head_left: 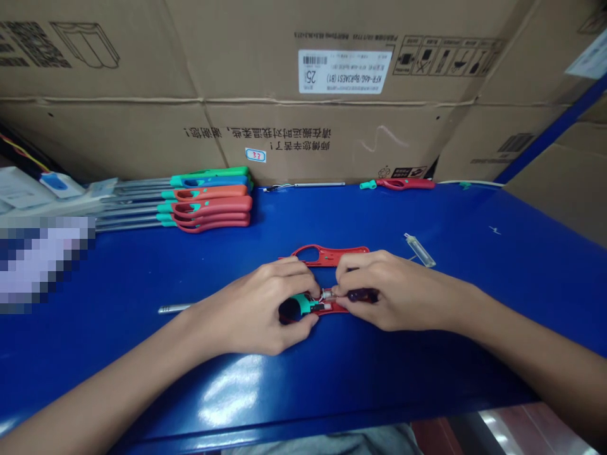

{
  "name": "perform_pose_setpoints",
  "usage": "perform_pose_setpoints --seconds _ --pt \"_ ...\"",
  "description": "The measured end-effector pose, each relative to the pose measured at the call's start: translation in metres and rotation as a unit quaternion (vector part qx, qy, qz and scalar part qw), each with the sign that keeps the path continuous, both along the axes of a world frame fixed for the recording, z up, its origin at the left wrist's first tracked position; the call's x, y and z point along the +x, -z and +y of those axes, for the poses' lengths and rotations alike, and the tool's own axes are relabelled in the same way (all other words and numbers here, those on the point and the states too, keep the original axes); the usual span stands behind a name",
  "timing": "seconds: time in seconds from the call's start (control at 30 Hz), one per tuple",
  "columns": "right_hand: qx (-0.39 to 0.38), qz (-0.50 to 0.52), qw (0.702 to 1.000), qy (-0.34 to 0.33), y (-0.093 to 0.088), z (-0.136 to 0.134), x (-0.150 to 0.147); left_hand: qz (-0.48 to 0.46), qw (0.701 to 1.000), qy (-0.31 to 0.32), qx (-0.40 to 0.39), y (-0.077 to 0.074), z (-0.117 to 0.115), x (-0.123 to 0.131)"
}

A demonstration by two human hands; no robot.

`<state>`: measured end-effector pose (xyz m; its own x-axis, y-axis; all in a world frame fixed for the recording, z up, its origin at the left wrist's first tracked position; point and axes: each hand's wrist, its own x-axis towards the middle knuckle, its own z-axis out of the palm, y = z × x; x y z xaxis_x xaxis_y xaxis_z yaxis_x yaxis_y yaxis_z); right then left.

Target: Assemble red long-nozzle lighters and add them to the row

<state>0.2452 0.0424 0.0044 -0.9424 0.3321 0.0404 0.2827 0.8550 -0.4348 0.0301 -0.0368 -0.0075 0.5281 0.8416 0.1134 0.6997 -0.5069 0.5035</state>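
Lighter shell (337, 308), red, open, on table (379, 373), back from front edge's middle; probably light, stiff, slick, wires fragile; best held by rims; left hand (265, 303) gripping green-collar end (302, 302); right hand (391, 291) pinching dark handle (361, 295).

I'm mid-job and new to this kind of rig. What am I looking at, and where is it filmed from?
There is no machine here: these are a person's bare hands, seen from a camera on their head looking forward and down. The left hand steadies an open red casing with a teal part and small pieces in it. The right hand grips a dark-handled tool, its tip too small to make out. On the blue table lie another red shell, a clear piece, a metal rod and a stack of colourful-handled tools. Cardboard stands behind.
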Motion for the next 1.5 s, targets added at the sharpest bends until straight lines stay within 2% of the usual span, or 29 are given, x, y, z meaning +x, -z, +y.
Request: perform_pose_setpoints --seconds 0.23,0.53,0.6,0.8,1.03,1.2,1.5 --pt "-0.045 -0.028 0.999 -0.002 -0.007 0.004 0.001 -0.028 0.999 0.012 0.022 0.003 0.001 0.000" --pt "-0.062 -0.045 0.997 0.012 -0.004 0.006 -0.001 -0.040 0.999 0.010 0.012 0.004 -0.001 0.001" --pt "-0.061 -0.040 0.997 0.012 -0.003 0.007 -0.001 -0.035 0.999 0.009 0.010 0.003 -0.001 0.001" --pt "-0.086 -0.026 0.995 0.034 -0.003 0.008 -0.001 0.033 0.998 -0.049 -0.004 -0.002 -0.001 0.002" --pt "-0.073 -0.064 0.993 0.060 -0.007 0.004 -0.001 0.021 0.999 -0.025 -0.006 -0.001 -0.002 0.003" --pt "-0.072 -0.064 0.994 0.052 -0.011 0.002 0.002 0.032 0.999 -0.011 0.036 -0.001 -0.004 0.002" --pt "-0.075 -0.033 0.995 0.056 -0.013 0.001 0.003 0.077 0.984 0.022 0.157 -0.002 -0.008 0.004"
